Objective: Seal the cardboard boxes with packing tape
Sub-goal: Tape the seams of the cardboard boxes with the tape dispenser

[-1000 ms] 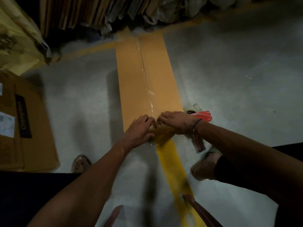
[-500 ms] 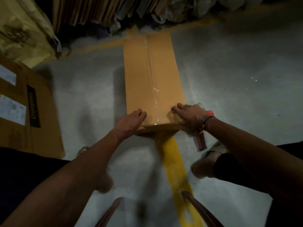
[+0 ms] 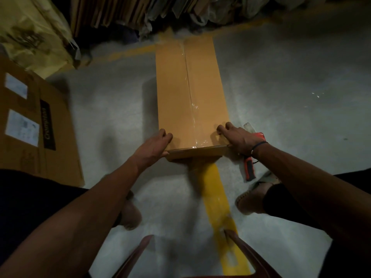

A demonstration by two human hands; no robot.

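Note:
A long, narrow brown cardboard box (image 3: 176, 93) lies on the grey floor and runs away from me. A strip of clear tape (image 3: 190, 101) covers its centre seam. My left hand (image 3: 153, 147) grips the near left corner, fingers curled over the top and thumb on the end face. My right hand (image 3: 237, 138) grips the near right corner the same way. A red and black tape dispenser (image 3: 250, 167) lies on the floor just right of the box, partly hidden by my right wrist.
A larger labelled carton (image 3: 40, 137) stands at the left. Stacked flattened cardboard (image 3: 120, 13) and plastic wrap fill the back. A yellow floor line (image 3: 214, 193) runs under the box. My feet (image 3: 253, 195) flank the line, and a red-brown stool (image 3: 236, 261) sits nearest me.
Both hands have moved apart from the middle of the box's near edge to its two near corners. The box's near end now sits slightly higher in view.

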